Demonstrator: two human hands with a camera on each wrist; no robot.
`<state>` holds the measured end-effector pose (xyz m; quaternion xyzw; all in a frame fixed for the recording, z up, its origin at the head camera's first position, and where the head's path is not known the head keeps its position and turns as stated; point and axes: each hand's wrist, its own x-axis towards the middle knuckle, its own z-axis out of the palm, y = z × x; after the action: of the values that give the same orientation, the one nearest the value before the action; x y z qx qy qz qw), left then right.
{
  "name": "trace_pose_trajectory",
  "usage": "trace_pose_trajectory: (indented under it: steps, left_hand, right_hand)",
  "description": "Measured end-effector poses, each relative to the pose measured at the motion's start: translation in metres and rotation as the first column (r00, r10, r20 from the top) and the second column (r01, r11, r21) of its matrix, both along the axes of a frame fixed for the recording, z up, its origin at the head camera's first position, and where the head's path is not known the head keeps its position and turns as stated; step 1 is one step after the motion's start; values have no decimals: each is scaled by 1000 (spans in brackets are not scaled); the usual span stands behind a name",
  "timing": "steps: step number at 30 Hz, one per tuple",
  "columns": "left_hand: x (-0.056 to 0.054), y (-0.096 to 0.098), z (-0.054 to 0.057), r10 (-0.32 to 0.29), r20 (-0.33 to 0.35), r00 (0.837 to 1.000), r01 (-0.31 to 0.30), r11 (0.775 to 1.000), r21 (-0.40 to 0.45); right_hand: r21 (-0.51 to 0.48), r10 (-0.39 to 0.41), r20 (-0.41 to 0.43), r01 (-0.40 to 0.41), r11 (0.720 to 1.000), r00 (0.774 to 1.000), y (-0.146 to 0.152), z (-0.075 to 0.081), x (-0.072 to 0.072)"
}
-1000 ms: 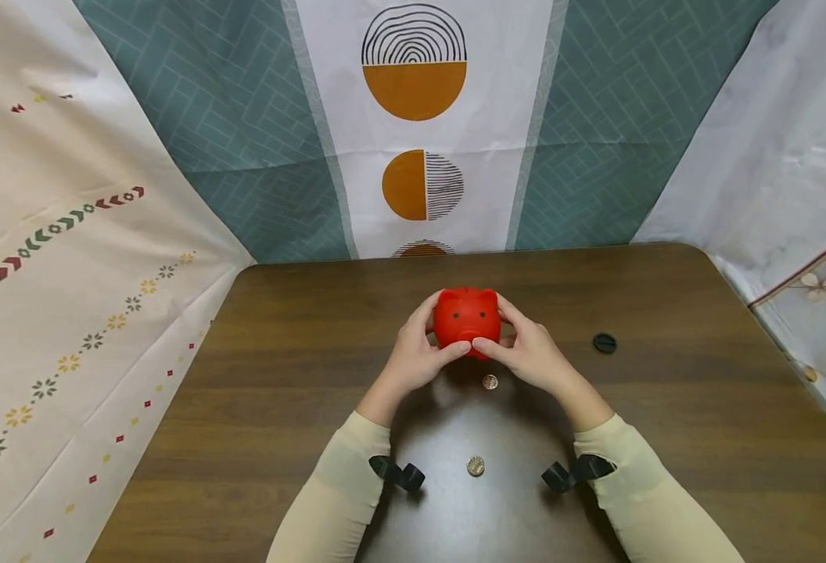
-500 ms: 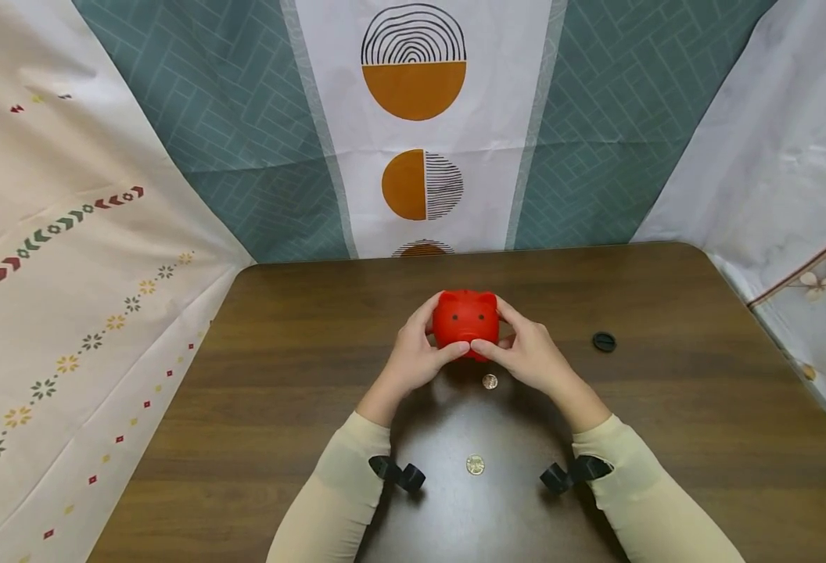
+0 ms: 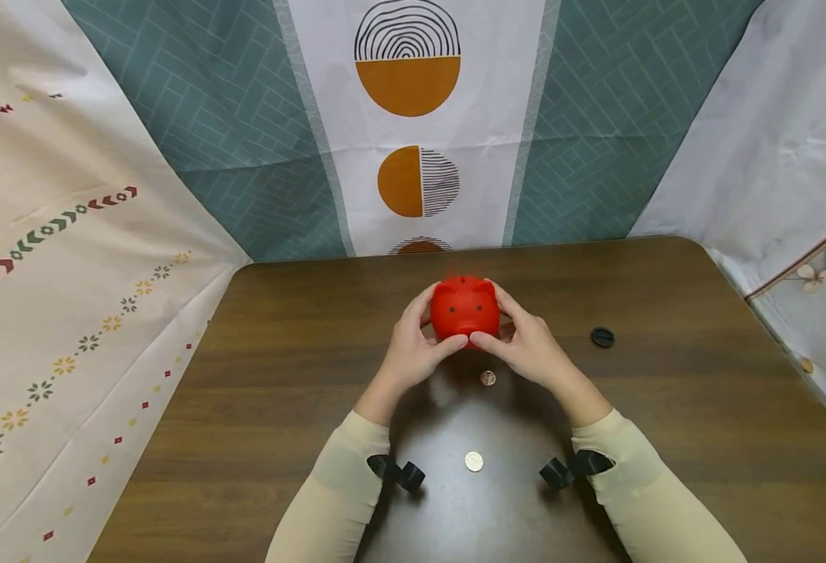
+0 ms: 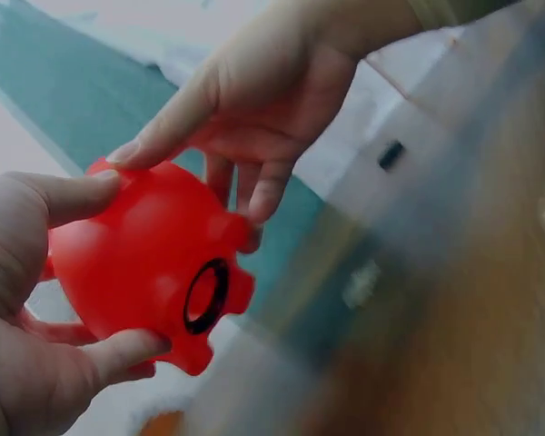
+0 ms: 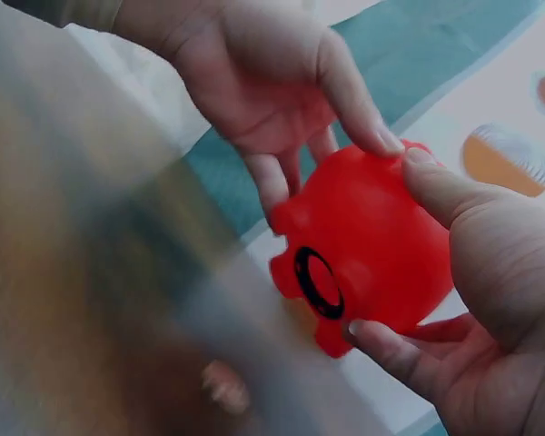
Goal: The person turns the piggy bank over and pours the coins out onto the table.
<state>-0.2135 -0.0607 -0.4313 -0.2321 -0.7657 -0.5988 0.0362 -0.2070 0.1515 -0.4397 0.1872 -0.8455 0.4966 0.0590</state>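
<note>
With left grip [image 3: 413,344] and right grip [image 3: 529,348] pinching the red piggy bank [image 3: 464,309] above the bench [image 3: 300,352], its seemingly unplugged belly hole [image 4: 203,298] could drop any contents if the bank is shaken.

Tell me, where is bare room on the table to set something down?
The table is bare between the left sleeve and patterned cloth, and right of the right sleeve, nearer than the black disc. The centre is crowded: two coins lie nearer than the red piggy bank.
</note>
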Motion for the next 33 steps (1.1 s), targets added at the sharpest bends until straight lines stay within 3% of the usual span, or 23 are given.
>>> trace_pose_trajectory:
  steps: [3,9,12,14,16,18,21,23,30,33]
  left_hand:
    - [-8,-2,-17,24,112,993,-18,998,-57]
    - [-9,-1,-18,15,109,994,-10,999,-49]
    - [-8,-2,-16,-7,14,1000,6,1000,21]
    - [-7,-2,-10,-9,-84,996,16,997,76]
    - [-7,-2,-6,4,-135,991,9,995,95]
    - [-8,-3,-7,16,-96,995,-9,997,70]
    - [-10,-4,-13,32,27,999,-31,999,-14]
    - [-11,-4,-17,38,73,997,-34,998,-43]
    - [-11,-4,-18,26,106,994,-21,999,-48]
    - [-9,-4,-12,22,-1,1000,-22,1000,0]
  right_hand:
    - [-9,16,98,-15,1000,995,1,-8,-2]
    - [-7,19,132,-18,1000,991,-1,-8,-1]
    - [10,5,36,-5,1000,999,-2,-5,1]
    - [4,-12,-77,12,1000,997,-4,0,2]
    - [-3,-23,-139,23,1000,990,-5,2,1]
    - [-3,-8,-113,8,1000,994,-4,2,0]
    - [17,2,12,-2,1000,1000,-3,-4,-2]
    - [22,0,56,-1,1000,998,-2,-6,-3]
    - [0,27,131,-27,1000,991,-2,-7,-3]
    - [-14,15,32,-15,1000,999,-3,-3,-1]
